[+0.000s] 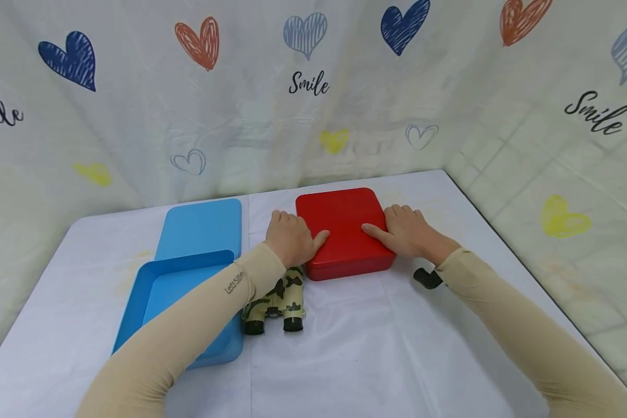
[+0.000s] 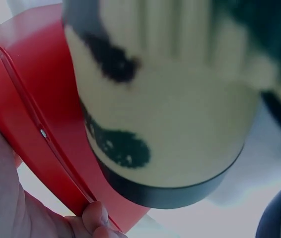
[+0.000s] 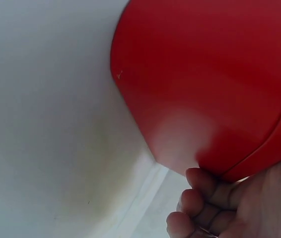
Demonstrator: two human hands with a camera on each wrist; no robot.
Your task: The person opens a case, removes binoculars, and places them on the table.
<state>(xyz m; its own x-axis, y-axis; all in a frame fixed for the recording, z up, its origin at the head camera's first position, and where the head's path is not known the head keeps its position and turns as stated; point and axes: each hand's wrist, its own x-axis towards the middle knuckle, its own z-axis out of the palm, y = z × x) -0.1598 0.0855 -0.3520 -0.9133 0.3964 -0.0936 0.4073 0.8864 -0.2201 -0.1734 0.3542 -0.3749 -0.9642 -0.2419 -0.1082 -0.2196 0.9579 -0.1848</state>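
A closed red box [image 1: 341,223] with rounded corners sits at the back middle of the white table. My left hand [image 1: 291,237] grips its left side, thumb over the top. From the other side my right hand [image 1: 407,231] holds the box, thumb also on the lid. A seam between lid and base shows on the red box [image 2: 29,99] in the left wrist view. Camouflage-patterned binoculars [image 1: 294,296] stand just below my left wrist, partly covered by the sleeve. In the right wrist view, curled fingertips [image 3: 194,202] are at the box's lower edge.
Left of the binoculars is an open blue box [image 1: 136,299], partly hidden by my left forearm. A flat blue lid [image 1: 201,228] lies directly behind it. The table's right edge [image 1: 517,258] runs beside my right arm. A cloth [image 1: 251,116] printed with hearts hangs behind the table.
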